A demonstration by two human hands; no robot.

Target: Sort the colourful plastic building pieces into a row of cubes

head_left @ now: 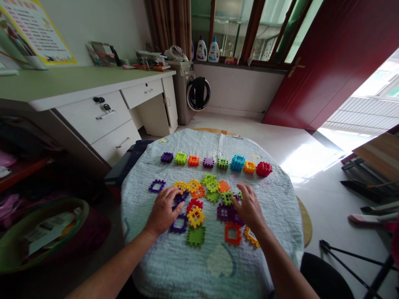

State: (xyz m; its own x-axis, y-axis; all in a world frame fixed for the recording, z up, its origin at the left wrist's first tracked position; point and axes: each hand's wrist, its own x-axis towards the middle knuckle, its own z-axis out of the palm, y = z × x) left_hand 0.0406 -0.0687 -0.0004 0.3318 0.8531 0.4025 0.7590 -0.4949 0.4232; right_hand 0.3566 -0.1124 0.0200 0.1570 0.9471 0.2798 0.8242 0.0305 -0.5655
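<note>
On the left of the loose plastic pieces, my left hand (pixel 163 211) has its fingers apart, over dark purple pieces and beside a yellow piece (pixel 180 187). My right hand (pixel 249 206) is spread at the right, its fingertips by a light green piece (pixel 227 198) and purple pieces (pixel 229 213). Neither hand visibly grips anything. Between them lie a red piece (pixel 193 205), a yellow piece (pixel 196 217) and a green square (pixel 196 236). An orange square frame (pixel 232 233) lies nearer me. Behind, small stacks sorted by colour form a row, from purple (pixel 167 157) to red (pixel 264 169).
A pale blue cloth (pixel 174 265) covers the round table. Beyond are a white desk (pixel 93 83), a washing machine (pixel 183 91) and a red door (pixel 327 62). A green-rimmed basket (pixel 82 216) stands at the left, and a black stool (pixel 326 278) at the lower right.
</note>
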